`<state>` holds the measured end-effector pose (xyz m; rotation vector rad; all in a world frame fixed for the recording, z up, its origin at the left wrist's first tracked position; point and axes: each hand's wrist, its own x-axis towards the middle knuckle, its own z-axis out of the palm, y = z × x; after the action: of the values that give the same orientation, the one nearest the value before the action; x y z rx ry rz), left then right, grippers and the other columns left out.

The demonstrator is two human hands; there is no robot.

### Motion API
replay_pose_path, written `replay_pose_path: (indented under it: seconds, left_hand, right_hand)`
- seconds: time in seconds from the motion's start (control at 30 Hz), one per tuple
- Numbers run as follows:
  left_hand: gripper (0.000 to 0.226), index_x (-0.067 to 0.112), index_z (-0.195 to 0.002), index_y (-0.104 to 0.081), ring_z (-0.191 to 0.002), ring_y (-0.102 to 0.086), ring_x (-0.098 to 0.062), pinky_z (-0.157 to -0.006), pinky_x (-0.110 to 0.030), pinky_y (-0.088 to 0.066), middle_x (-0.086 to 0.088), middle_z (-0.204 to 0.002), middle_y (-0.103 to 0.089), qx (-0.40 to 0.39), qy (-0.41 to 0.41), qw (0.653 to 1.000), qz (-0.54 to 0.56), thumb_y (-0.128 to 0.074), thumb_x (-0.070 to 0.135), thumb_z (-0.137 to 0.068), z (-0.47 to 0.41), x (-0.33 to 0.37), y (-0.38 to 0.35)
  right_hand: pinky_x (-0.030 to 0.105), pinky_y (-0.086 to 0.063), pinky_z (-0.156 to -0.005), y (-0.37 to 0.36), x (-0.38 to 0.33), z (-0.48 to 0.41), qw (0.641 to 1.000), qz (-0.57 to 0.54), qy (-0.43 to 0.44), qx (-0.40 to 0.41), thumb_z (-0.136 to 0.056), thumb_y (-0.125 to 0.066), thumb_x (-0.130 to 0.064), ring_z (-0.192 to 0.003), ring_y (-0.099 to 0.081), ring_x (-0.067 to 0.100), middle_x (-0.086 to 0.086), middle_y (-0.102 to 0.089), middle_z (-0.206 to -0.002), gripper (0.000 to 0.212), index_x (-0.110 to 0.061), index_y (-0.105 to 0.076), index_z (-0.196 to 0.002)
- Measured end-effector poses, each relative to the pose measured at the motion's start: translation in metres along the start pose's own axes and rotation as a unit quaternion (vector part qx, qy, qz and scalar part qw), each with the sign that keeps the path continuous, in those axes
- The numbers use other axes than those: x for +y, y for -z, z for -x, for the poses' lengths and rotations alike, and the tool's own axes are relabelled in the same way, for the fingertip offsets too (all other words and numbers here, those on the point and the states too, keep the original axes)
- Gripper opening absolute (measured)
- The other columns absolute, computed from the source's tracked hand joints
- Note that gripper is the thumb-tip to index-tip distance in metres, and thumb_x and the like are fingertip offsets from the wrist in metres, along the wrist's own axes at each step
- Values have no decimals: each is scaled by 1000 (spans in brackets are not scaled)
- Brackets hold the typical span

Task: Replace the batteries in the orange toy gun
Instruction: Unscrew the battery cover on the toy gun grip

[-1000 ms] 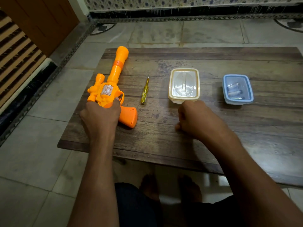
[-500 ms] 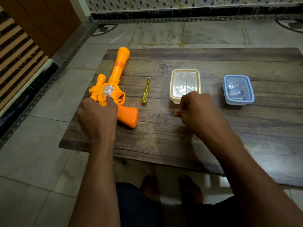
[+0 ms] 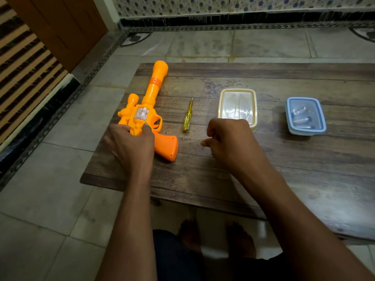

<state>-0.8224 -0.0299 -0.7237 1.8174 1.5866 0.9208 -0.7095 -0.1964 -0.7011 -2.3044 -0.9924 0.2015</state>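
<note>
The orange toy gun (image 3: 151, 98) lies flat on the left part of the dark wooden table (image 3: 263, 159), barrel pointing away from me. My left hand (image 3: 129, 145) grips its body just behind the cylinder. A yellow screwdriver (image 3: 187, 116) lies to the right of the gun, tip pointing away. My right hand (image 3: 229, 140) hovers over the table with fingers curled and nothing in it, right of the screwdriver's handle. A blue-rimmed clear box (image 3: 305, 115) with batteries inside sits at the right.
A cream-rimmed clear box (image 3: 237, 104) with its lid on stands just beyond my right hand. The table's near edge runs across my forearms, with my feet on the tiled floor below. A wooden door and a slatted panel are at the left.
My right hand has moved up and a little left over the table, toward the screwdriver. My left hand has kept its hold on the gun, which has barely shifted.
</note>
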Motion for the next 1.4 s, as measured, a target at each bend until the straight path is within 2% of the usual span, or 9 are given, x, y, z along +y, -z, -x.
replay_pose_path:
  seconds: [0.17,0.3,0.5,0.63,0.73,0.8,0.97,1.1,1.4]
  left_hand:
    - [73,10,-123,-47,-134,-39,-30,-90,-32,-41,-17,-138,-48,-18,54,998,35,-89,38,-72,-2,1,0]
    - [82,9,-123,-49,-124,-54,-31,-98,-41,-48,-11,-128,-57,-56,33,996,53,-93,42,-63,-8,-7,-4]
    - [72,9,-113,-64,-103,-68,-24,-78,-34,-52,-5,-113,-69,-72,58,993,78,-90,48,-58,-16,-11,-6]
    - [57,8,-88,-69,-84,-72,-23,-69,-33,-56,-2,-93,-74,-67,88,988,104,-86,50,-53,-18,-9,-5]
    - [27,18,-65,-72,-59,-69,-11,-58,-27,-54,6,-66,-72,-73,91,980,164,-89,37,-58,-13,-4,-4]
    - [22,18,-66,-73,-57,-68,-8,-59,-28,-55,7,-65,-73,-86,115,962,233,-89,29,-58,-12,-2,-5]
    - [52,19,-105,-59,-92,-74,-24,-83,-44,-62,-6,-103,-73,-118,195,868,441,-83,17,-60,-12,8,-9]
    - [59,0,-138,-45,-110,-69,-46,-72,-48,-63,-28,-129,-64,-176,254,778,547,-68,-8,-84,-12,11,-11]
    - [39,-1,-129,-57,-110,-69,-49,-85,-51,-62,-32,-126,-65,-254,276,725,578,-51,-11,-91,-13,9,-6]
  right_hand:
    - [44,-56,-81,-23,-18,-12,999,-5,53,-10,-88,-76,-16,-93,-65,27,9,-68,-103,20,-12,-71,-107]
    - [42,-56,-84,-39,-26,-21,997,-19,64,-27,-88,-75,-13,-95,-66,27,9,-65,-113,29,-14,-71,-116]
    - [28,-47,-85,-39,-35,-18,983,-37,148,-101,-84,-71,-18,-101,-66,26,10,-70,-114,36,-9,-72,-118]
    - [38,-50,-92,-42,-35,-14,979,13,156,-134,-74,-84,-34,-108,-62,29,10,-66,-120,60,-11,-66,-127]
    - [46,-54,-85,-44,-35,-15,982,3,159,-105,-72,-83,-30,-99,-65,30,11,-69,-110,52,-7,-70,-116]
    - [48,-56,-81,-42,-34,-15,982,-29,164,-89,-70,-76,-32,-92,-68,29,10,-73,-105,50,-7,-71,-113]
    - [45,-60,-83,-40,-31,-15,979,-107,165,-62,-77,-82,-22,-92,-72,24,10,-76,-106,47,-8,-71,-120]
    - [47,-56,-85,-38,-31,-15,973,-93,206,-47,-77,-76,-20,-96,-71,29,11,-75,-109,45,-5,-71,-118]
    - [56,-44,-107,-52,-29,-11,971,29,238,4,-69,-77,-16,-121,-66,35,16,-67,-133,59,-3,-68,-126]
